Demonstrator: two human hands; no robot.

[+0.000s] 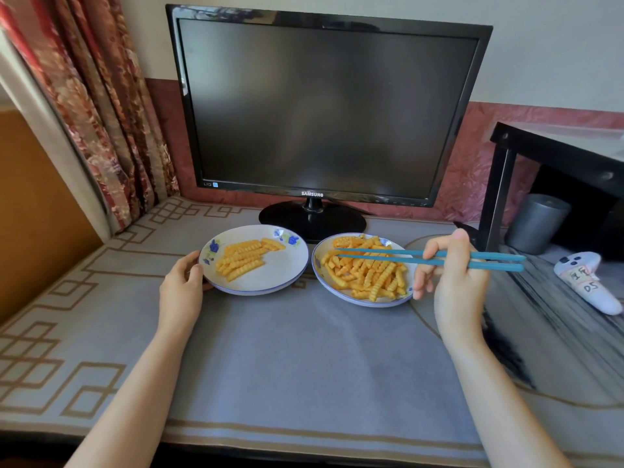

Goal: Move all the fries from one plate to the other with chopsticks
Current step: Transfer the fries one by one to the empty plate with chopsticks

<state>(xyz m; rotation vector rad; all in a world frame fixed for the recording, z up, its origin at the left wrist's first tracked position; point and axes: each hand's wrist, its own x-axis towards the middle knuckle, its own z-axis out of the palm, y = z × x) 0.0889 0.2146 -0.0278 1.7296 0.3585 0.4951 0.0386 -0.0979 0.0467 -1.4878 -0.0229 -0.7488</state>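
The right hand (452,282) holds blue chopsticks (429,258), tips a little apart and empty, over the fries (368,275) on the right plate (324,275). The left hand (180,288) holds the left plate (270,282). Fries look light and snappy; pinch one in its middle.

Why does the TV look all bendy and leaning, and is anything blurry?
Head view: the wide lens bends the straight edges of the monitor, so it seems to lean; its dark screen shows a dull grey sheen, no bright glare; the fries and chopsticks look sharp, the corners a bit softer.
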